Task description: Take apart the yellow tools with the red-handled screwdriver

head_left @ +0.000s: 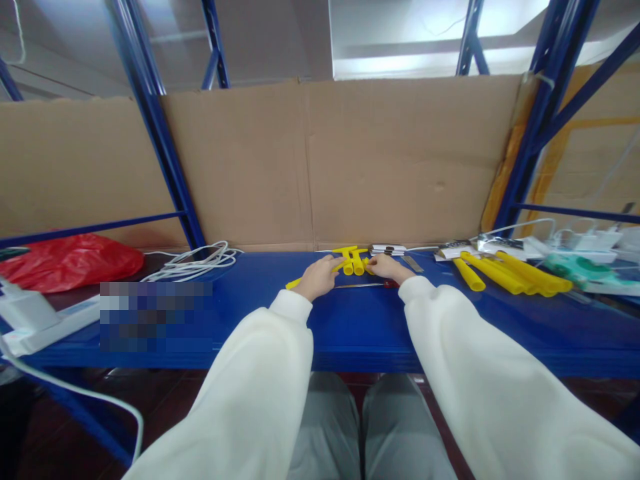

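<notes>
Both hands are at the back middle of the blue shelf, around a row of yellow T-shaped plastic pieces (358, 265). My left hand (318, 276) has its fingers closed on a yellow piece at the row's left side. At the right end, the fingertips of my right hand (387, 268) pinch another yellow piece, mostly hidden by the hand. A screwdriver (364, 286) lies in front of the row, its red handle partly under my right hand. One more yellow piece (293, 284) shows beside my left wrist.
Yellow tapered tubes (520, 275) lie to the right, by a green and white item (575, 268). Small white boxes (387, 250) and a flat metal strip (413, 264) sit behind my right hand. Leftward are coiled white cable (200, 262), a red bag (75, 262) and a power strip (65, 321).
</notes>
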### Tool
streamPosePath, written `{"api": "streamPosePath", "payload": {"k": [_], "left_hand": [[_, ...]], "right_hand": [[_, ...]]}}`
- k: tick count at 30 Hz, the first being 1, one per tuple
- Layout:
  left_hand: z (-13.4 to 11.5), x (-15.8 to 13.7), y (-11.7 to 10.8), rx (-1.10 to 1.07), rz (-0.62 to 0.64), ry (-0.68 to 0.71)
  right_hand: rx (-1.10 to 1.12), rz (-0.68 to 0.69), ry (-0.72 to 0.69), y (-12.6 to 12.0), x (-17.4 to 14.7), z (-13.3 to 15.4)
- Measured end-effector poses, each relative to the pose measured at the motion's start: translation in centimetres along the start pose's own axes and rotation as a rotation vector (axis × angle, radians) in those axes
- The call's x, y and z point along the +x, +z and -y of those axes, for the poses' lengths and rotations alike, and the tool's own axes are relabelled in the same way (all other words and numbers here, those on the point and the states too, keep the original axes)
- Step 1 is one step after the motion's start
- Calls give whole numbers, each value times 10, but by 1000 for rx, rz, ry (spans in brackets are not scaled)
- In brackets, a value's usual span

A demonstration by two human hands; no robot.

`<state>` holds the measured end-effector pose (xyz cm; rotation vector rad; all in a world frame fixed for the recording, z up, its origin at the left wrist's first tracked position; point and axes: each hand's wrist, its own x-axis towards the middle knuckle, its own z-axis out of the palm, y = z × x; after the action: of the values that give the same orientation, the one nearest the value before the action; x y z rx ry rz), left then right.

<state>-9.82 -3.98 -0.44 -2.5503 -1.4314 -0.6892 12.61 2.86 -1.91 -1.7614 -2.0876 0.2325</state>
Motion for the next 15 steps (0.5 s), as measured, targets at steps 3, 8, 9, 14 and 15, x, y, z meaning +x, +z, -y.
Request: {"api": "streamPosePath", "payload": {"k": [3, 8, 9, 14, 15], "left_hand": [[0, 0, 0, -2, -3, -8], [2, 1, 2, -8, -11, 1], [2, 1, 2, -8, -14, 4], [3, 1, 3, -11, -15, 10], [3, 1, 3, -12, -14, 11]], "right_hand": [[-30, 35, -19, -1, -1, 3], [-53, 71, -30, -1, -2, 6], [-54, 71, -28, -1, -3, 7], [27, 44, -24, -4, -5, 7], [50, 22, -29, -5, -5, 6]]}}
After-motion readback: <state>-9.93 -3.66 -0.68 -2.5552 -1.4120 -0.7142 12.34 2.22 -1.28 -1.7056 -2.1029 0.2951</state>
